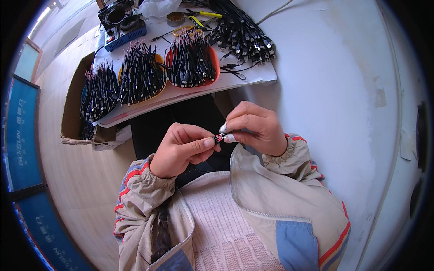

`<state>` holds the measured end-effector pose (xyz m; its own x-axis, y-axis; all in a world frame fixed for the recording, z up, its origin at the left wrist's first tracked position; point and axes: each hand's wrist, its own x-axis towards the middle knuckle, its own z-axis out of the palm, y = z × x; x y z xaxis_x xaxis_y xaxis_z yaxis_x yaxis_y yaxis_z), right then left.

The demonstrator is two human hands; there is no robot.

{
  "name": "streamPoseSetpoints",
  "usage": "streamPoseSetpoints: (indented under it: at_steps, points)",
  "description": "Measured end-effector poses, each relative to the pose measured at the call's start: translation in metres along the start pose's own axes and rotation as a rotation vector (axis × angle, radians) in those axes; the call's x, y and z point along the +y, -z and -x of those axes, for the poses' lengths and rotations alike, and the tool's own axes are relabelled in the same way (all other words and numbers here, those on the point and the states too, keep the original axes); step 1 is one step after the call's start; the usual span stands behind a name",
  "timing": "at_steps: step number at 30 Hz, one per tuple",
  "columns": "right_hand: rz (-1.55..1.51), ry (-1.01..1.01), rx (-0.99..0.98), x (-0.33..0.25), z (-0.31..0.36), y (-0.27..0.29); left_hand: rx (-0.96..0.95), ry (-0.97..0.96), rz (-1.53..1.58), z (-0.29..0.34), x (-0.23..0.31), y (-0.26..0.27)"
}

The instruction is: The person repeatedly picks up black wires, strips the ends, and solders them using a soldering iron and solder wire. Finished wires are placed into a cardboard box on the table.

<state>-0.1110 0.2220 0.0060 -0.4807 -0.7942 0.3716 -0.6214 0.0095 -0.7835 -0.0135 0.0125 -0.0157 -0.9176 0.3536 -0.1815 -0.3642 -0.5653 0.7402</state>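
Observation:
My left hand (185,148) pinches a black cable (217,139) between thumb and forefinger in front of my lap. Thin red and white wires (221,137) stick out of its end toward the right. At those wire ends, the thumb and forefinger of my right hand (257,128) are pressed together; both tips wear white coverings. How many cables lie in the grip is hidden by the fingers. Beyond my hands, a red container (216,67) and a yellow container (159,93) on the table hold bunches of black cables with metal plugs.
Another cable bunch (100,90) stands at the left, beside a cardboard box (72,108). A large cable pile (242,36) lies at the back right of the white table (260,77). Yellow-handled pliers (210,14), a round tin (175,18) and a blue-based fan device (124,36) are farther back. A white wall rises on the right.

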Motion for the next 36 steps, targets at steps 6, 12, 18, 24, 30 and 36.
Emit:
streamPoseSetpoints:
  at_steps: [6,12,18,24,30,36]
  points:
    - [0.066,0.170,-0.005,0.003,-0.007,0.001,-0.020,-0.008,-0.107,-0.004,0.003,0.002]
    - [-0.073,-0.034,0.015,0.004,0.000,-0.002,0.126,-0.733,-1.337,-0.005,0.003,-0.008]
    - [-1.006,-0.702,0.040,0.004,0.008,-0.019,0.200,-0.913,-1.457,-0.003,-0.002,-0.014]
    - [0.195,0.018,0.202,-0.012,0.006,-0.015,0.291,-0.592,-0.977,0.008,-0.003,-0.015]
    - [0.356,0.152,0.132,-0.012,-0.001,-0.016,0.306,-0.617,-1.062,0.008,-0.008,-0.015]
    - [-1.032,-0.850,-0.004,-0.003,0.002,-0.019,0.314,-0.950,-1.493,0.001,-0.016,-0.014]
